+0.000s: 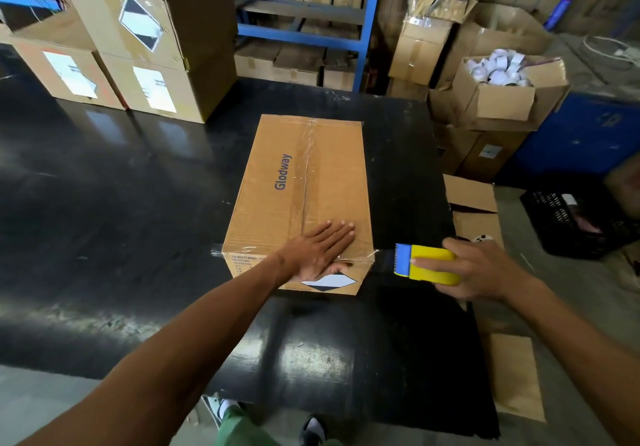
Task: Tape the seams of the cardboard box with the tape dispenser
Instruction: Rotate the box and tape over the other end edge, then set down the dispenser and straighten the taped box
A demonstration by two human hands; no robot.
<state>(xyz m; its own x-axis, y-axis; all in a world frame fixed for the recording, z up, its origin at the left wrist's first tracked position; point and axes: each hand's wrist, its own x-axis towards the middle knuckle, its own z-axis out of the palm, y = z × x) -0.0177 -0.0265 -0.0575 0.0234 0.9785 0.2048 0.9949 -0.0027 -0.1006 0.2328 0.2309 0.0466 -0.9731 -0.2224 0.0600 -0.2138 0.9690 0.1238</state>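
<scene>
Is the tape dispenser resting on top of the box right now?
No, the right hand holds the yellow tape dispenser off the right side of the cardboard box, above the black table.

left hand (317,255) flat on the cardboard box (298,199); right hand (485,269) grips the tape dispenser (429,265) beside it.

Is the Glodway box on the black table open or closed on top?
Closed. The cardboard box has both top flaps folded flat, meeting along a centre seam covered with clear tape; the left hand lies flat on them.
</scene>
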